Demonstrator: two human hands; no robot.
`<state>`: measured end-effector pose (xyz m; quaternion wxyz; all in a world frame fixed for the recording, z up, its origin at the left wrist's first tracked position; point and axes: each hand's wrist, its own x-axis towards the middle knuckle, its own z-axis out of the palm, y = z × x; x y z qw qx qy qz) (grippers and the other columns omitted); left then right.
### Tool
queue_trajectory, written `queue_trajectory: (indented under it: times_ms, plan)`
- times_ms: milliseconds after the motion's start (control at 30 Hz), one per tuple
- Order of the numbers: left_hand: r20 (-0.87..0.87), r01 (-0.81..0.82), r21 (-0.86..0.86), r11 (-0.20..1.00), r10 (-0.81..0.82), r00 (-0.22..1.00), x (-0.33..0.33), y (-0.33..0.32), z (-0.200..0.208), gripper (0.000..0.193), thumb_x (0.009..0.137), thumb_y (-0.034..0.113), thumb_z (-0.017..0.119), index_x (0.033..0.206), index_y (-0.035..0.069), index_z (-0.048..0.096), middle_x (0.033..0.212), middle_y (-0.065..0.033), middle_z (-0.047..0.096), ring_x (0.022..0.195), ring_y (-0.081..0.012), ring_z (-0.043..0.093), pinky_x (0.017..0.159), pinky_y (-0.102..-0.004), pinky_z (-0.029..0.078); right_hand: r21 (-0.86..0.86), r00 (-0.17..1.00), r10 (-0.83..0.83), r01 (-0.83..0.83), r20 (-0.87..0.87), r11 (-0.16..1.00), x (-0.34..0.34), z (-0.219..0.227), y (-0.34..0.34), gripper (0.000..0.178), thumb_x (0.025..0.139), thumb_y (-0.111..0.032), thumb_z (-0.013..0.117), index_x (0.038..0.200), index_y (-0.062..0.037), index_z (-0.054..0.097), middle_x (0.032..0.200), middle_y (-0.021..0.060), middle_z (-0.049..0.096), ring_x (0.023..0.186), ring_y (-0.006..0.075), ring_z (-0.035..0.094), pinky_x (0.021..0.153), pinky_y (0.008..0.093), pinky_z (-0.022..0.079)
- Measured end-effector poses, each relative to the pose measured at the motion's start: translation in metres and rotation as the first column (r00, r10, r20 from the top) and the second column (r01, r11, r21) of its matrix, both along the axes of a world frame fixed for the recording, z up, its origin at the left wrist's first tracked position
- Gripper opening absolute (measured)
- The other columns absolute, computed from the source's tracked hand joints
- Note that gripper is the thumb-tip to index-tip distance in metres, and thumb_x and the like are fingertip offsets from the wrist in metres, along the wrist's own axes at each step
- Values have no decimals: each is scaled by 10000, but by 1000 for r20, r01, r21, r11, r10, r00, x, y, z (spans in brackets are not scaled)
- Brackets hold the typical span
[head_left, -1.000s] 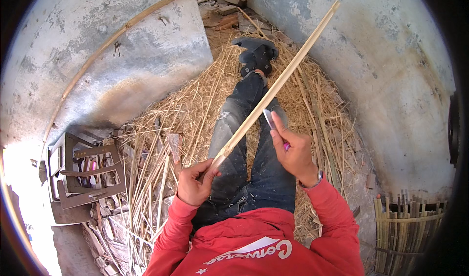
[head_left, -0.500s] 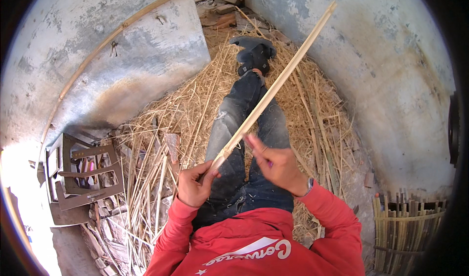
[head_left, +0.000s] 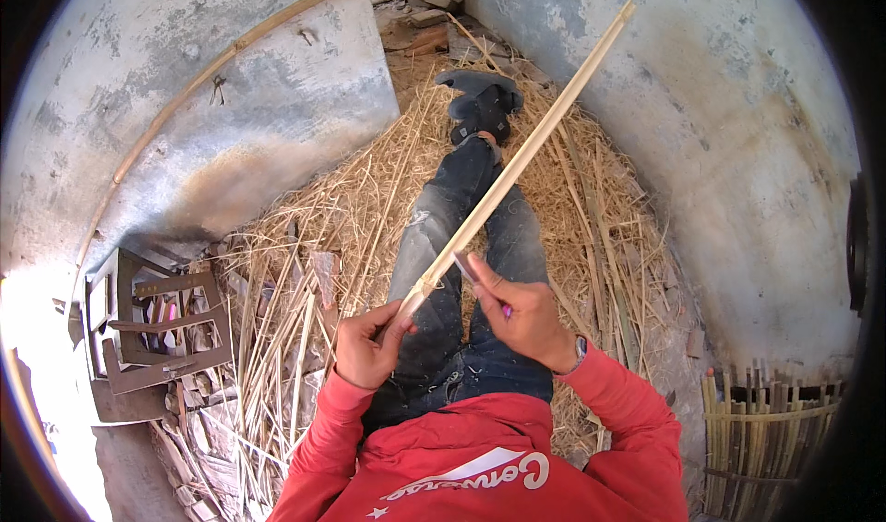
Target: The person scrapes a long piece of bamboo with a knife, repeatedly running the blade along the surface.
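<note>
So from where I'm standing, this person's left hand (head_left: 365, 348) has the low end of a long pale split stick (head_left: 521, 167) pinched tight. Right hand (head_left: 528, 324) grips a small knife (head_left: 465, 266), blade right up by the stick, can't tell if it's touching. Jeans (head_left: 434, 231) stretched over heaps of straw-coloured shavings (head_left: 369, 185), dark frame (head_left: 171, 374) off left.

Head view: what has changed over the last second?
The right hand, still holding the small knife, has moved down and left, nearer the left hand. Nothing was grasped or released. The left hand still grips the pale strip near its lower end.
</note>
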<state>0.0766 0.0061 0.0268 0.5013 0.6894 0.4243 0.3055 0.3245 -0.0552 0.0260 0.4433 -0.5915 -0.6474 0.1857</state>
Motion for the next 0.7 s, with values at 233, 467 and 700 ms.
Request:
queue_trajectory:
  times_ms: [233, 467, 700]
  plan:
    - [19, -24, 61, 998, 23, 1000, -1, -3, -7, 217, 986, 19, 642, 1158, -90, 719, 827, -46, 736, 742, -70, 634, 671, -223, 498, 166, 948, 37, 17, -315, 986, -2, -14, 6, 502, 955, -103, 715, 1434, -11, 598, 817, 134, 747, 618, 91, 618, 560, 322, 481]
    - [-44, -43, 166, 985, 51, 998, 2, -6, -13, 245, 953, -15, 679, 1179, -104, 708, 861, -144, 771, 792, -145, 737, 705, -258, 569, -209, 873, -190, 104, -449, 972, -25, 2, 16, 340, 886, -256, 840, 1067, 15, 744, 668, -31, 591, 596, 20, 470, 518, 246, 371]
    - [-37, -48, 243, 969, 59, 998, 6, -6, -16, 246, 927, -46, 688, 1165, -107, 711, 872, -195, 773, 785, -201, 777, 699, -280, 597, -109, 908, -130, 94, -397, 990, -36, -3, 25, 241, 907, -254, 809, 904, -19, 757, 613, 55, 629, 537, 99, 549, 513, 302, 418]
